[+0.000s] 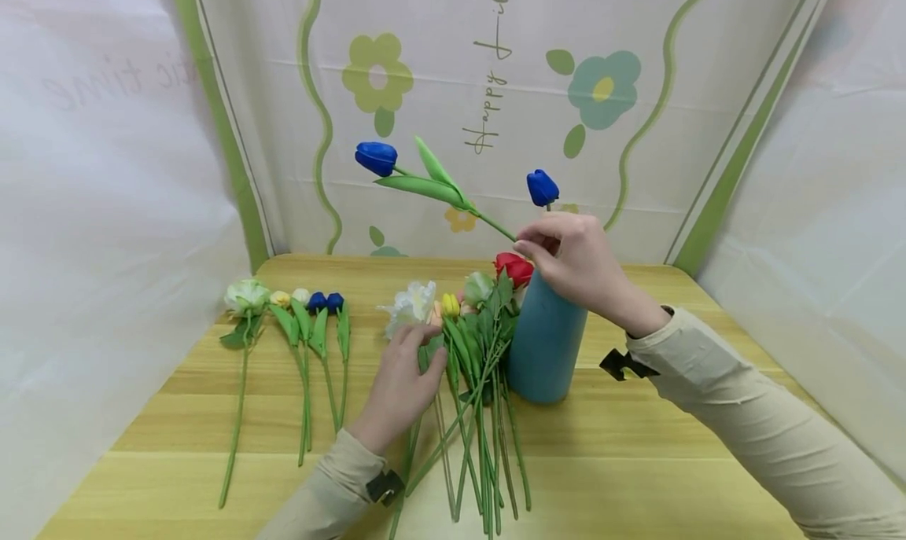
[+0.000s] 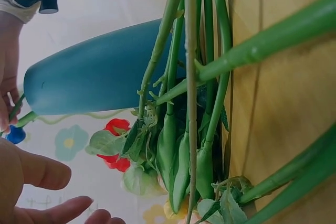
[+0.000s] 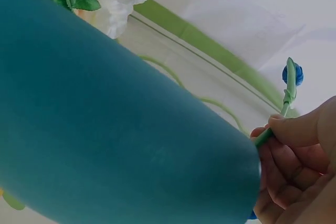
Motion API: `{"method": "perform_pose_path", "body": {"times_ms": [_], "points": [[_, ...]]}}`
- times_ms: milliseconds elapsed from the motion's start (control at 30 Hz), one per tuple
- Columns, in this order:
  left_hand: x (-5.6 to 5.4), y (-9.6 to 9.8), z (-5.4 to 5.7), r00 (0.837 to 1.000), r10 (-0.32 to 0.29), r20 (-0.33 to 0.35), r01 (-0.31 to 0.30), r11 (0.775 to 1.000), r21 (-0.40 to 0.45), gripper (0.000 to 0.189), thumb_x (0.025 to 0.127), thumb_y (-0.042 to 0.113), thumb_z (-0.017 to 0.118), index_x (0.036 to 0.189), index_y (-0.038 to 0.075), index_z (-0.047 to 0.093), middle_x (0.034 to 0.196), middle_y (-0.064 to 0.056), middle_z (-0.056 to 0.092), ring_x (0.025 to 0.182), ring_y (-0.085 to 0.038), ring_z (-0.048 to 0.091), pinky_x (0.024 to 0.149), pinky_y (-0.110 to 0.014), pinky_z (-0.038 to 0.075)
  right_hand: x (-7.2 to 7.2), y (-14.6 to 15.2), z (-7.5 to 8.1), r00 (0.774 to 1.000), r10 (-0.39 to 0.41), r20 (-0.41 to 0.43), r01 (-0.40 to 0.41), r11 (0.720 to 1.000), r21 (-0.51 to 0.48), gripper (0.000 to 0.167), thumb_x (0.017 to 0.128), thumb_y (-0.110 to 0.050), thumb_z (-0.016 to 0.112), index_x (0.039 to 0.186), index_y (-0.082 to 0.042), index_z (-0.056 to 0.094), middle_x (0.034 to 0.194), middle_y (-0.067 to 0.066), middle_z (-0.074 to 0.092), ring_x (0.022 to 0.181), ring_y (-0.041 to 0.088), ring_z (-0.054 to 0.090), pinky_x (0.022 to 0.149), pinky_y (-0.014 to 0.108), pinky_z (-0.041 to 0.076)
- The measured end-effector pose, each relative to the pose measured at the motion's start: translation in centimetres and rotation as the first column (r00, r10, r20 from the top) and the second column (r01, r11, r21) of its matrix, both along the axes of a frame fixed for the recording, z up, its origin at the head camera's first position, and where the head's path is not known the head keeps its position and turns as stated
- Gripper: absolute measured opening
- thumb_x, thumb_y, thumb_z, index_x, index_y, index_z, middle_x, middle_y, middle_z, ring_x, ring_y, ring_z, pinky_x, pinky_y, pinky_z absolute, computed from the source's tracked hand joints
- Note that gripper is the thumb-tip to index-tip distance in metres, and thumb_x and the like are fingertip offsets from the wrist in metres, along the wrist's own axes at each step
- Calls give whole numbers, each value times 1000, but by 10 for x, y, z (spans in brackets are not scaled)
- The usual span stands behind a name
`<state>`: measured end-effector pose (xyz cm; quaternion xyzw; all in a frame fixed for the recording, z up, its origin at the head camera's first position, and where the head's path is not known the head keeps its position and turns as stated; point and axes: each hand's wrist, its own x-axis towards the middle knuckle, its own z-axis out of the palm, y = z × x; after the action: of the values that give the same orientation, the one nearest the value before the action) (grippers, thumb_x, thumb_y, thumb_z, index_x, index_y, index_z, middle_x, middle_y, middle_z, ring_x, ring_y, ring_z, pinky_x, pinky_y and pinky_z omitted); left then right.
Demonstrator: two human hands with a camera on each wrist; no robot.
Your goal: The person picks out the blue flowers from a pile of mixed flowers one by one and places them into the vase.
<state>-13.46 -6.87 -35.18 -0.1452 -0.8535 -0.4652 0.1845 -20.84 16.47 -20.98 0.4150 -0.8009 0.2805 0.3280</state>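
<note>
My right hand [image 1: 576, 261] pinches the green stem of a blue tulip [image 1: 377, 159] between thumb and fingers at the mouth of a blue vase [image 1: 545, 343]. The tulip's head leans far out to the left. Another blue tulip [image 1: 543, 188] rises behind that hand; its lower stem is hidden. In the right wrist view, the pinched stem [image 3: 264, 137] crosses the vase's rim. My left hand [image 1: 403, 375] hovers by a pile of artificial flowers, among them a white flower [image 1: 410, 308], yellow tulip [image 1: 450, 305] and red rose [image 1: 514, 269]. Its thumb and fingers [image 2: 44, 171] are apart, holding nothing.
To the left on the wooden table [image 1: 170, 453] lie a pale green rose [image 1: 246, 296] and several tulips, including a dark blue one [image 1: 335, 301]. Long green stems [image 1: 488, 477] from the pile point toward the front edge. Printed cloth [image 1: 439, 21] stands behind.
</note>
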Motion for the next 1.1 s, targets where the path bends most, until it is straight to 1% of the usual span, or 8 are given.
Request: {"method": "perform_pose_path", "body": {"times_ms": [200, 333, 500, 700, 933, 1100], "points": [[1, 0, 0, 1000, -3, -6, 3, 1000, -11, 21, 96, 11, 63, 115, 3, 66, 121, -10, 56, 112, -27, 54, 89, -47, 47, -2, 4, -4, 1000, -17, -2, 17, 1000, 3, 6, 83, 5, 75, 85, -1, 75, 80, 5, 68, 63, 10, 57, 57, 28, 47], [0, 0, -1, 1000, -5, -13, 5, 1000, -16, 20, 96, 11, 63, 114, 4, 66, 121, -9, 56, 112, -27, 54, 89, -47, 47, 0, 8, -7, 1000, -29, 12, 29, 999, -18, 7, 84, 5, 75, 86, -2, 75, 80, 5, 68, 63, 11, 57, 58, 27, 47], [0, 1, -1, 1000, -11, -12, 11, 1000, -16, 20, 96, 11, 63, 114, 3, 67, 121, -10, 56, 110, -27, 54, 87, -45, 48, 2, 17, -13, 998, -47, 40, 50, 996, -77, 6, 84, 4, 74, 88, -1, 74, 81, 5, 69, 65, 11, 58, 60, 23, 45], [-2, 0, -2, 1000, -19, -13, 18, 1000, -11, 21, 96, 10, 63, 114, 2, 66, 120, -11, 55, 107, -29, 55, 84, -44, 48, 3, 27, -18, 996, -70, 61, 78, 987, -142, 5, 86, 1, 73, 90, -2, 74, 82, 3, 69, 67, 12, 57, 63, 24, 45], [-2, -1, -3, 999, -19, -25, 19, 1000, -13, 20, 95, 8, 64, 114, 1, 67, 121, -14, 56, 111, -27, 54, 88, -46, 48, 2, 33, -23, 993, -116, 13, 116, 975, -191, 3, 86, -1, 70, 88, -1, 73, 79, 4, 68, 68, 14, 59, 66, 25, 47], [-2, -1, -4, 1000, -13, -26, 13, 1000, -14, 20, 95, 8, 64, 114, 1, 67, 120, -13, 56, 110, -27, 54, 87, -45, 48, 2, 38, -30, 984, -177, 5, 174, 961, -214, 7, 87, -4, 68, 83, 1, 70, 78, 7, 66, 74, 19, 58, 70, 33, 46]]}}
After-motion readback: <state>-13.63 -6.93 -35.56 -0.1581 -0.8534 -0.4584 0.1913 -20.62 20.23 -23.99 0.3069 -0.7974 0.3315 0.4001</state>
